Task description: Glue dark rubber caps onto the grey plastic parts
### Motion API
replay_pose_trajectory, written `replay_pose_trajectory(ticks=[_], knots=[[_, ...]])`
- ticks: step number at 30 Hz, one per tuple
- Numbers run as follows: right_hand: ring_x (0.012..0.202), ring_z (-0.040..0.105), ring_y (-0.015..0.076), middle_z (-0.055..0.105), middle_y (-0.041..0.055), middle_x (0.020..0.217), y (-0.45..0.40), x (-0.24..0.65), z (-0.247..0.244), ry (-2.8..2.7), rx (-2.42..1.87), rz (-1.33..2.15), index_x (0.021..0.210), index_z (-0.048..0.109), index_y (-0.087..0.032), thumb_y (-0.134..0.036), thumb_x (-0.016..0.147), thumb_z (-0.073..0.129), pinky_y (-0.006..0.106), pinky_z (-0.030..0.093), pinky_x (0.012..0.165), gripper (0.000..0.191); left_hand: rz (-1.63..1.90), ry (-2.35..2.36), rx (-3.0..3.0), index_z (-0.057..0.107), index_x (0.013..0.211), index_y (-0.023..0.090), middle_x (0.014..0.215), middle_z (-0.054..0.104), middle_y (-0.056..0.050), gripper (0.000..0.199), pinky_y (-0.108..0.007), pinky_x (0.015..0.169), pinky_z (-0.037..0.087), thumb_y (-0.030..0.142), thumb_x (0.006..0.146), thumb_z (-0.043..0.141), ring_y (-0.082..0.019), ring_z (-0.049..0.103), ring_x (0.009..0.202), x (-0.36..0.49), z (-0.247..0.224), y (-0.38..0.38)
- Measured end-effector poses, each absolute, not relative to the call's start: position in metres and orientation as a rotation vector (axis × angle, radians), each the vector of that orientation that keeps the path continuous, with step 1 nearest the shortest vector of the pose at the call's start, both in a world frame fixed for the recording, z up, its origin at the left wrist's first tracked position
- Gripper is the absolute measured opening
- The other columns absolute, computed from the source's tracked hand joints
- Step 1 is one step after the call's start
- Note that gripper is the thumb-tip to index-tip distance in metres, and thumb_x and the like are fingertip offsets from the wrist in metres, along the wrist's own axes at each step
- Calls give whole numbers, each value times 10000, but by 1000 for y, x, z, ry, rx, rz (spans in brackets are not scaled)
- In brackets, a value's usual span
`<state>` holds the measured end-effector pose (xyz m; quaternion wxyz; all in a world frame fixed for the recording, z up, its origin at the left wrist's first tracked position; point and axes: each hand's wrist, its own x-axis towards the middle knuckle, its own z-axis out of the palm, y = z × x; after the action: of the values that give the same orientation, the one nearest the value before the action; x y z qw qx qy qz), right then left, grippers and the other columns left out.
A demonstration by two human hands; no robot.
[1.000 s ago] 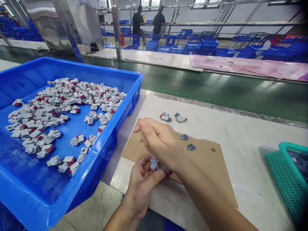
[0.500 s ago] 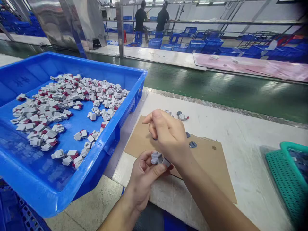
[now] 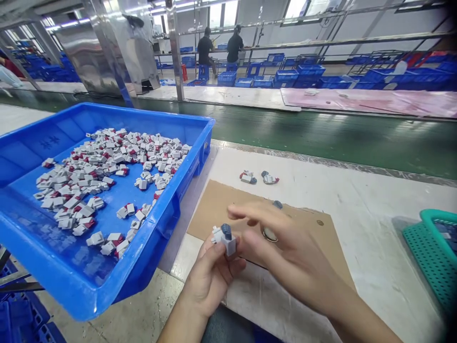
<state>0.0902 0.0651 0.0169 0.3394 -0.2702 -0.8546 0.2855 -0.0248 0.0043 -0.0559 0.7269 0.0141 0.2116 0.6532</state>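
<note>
My left hand (image 3: pixel 209 283) is closed on a small white plastic part (image 3: pixel 230 246), thumb on its near side. A dark blue-grey ribbed piece (image 3: pixel 226 231) sits on the top of that part. Just to the right is my right hand (image 3: pixel 293 252), open, its fingers stretched out and somewhat blurred, holding nothing that I can see. It hovers over the brown cardboard sheet (image 3: pixel 321 247). Partly hidden beneath it is a round, shiny-rimmed item (image 3: pixel 270 235). Another dark blue-grey piece (image 3: pixel 277 204) lies at the sheet's far edge.
A large blue tray (image 3: pixel 194 157) on the left holds many white-and-red parts (image 3: pixel 93 174). Two white parts with dark pieces (image 3: pixel 248 177) lie beyond the cardboard. A green perforated basket (image 3: pixel 424 252) stands at right. Behind runs a green conveyor belt (image 3: pixel 332 133); two people work far off.
My right hand has moved down and right and its fingers have straightened. The white part has turned in my left hand, and a dark piece now shows on it. The camera view has tilted up.
</note>
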Motion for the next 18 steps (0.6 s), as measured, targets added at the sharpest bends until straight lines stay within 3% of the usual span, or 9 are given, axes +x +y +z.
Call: replay_pose_trajectory(ticks=[6,13,18], knots=[[1099,454,163,531,15,1157,51,101,6,-2408,-643,544,1152,466,-232,-228,798,589,305,385,921,375,1443,459,-14,684,731,129,671,678,-8,191,-190,576,499,242,591,747,-105,608,618,-26,-57,3],[1140,424,180,504,33,1220,52,94,2,-2489,-676,350,1207,417,-203,-207,751,628,343,370,919,503,1436,364,39,693,802,165,767,701,-20,124,-165,708,479,213,687,689,-86,623,716,-23,-59,3],[1091,474,192,583,51,1115,59,90,-4,-2440,-608,219,1153,449,-172,-174,807,538,361,354,882,358,1411,297,150,687,811,134,814,692,-36,93,-159,805,451,171,756,622,-84,611,800,-22,-55,7]])
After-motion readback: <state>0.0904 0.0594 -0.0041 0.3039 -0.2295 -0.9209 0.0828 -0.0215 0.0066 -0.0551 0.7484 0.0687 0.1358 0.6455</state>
